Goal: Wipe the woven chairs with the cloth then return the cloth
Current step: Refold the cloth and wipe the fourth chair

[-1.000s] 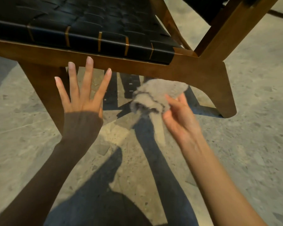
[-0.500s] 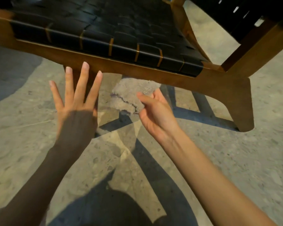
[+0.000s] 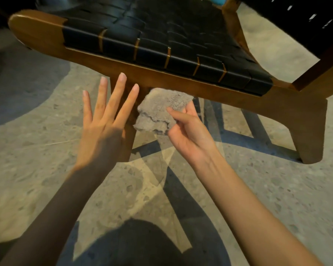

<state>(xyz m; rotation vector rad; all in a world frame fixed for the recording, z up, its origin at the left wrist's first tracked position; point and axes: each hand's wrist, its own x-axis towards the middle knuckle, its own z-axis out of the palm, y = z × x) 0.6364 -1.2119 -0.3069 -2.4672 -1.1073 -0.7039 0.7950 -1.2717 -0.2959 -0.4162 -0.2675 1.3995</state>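
The left hand (image 3: 102, 129) is held flat with the fingers spread, and nothing is gripped by it. Just beside it, the grey cloth (image 3: 160, 112) is pinched by the right hand (image 3: 188, 131), under the wooden front rail of the woven chair (image 3: 161, 45), above the floor (image 3: 277, 189).

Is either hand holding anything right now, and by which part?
The right hand pinches the grey cloth at its right edge. The left hand is spread and holds nothing.

Speckled stone floor (image 3: 267, 189) – the woven chair (image 3: 161, 41) stands on it, shadows across
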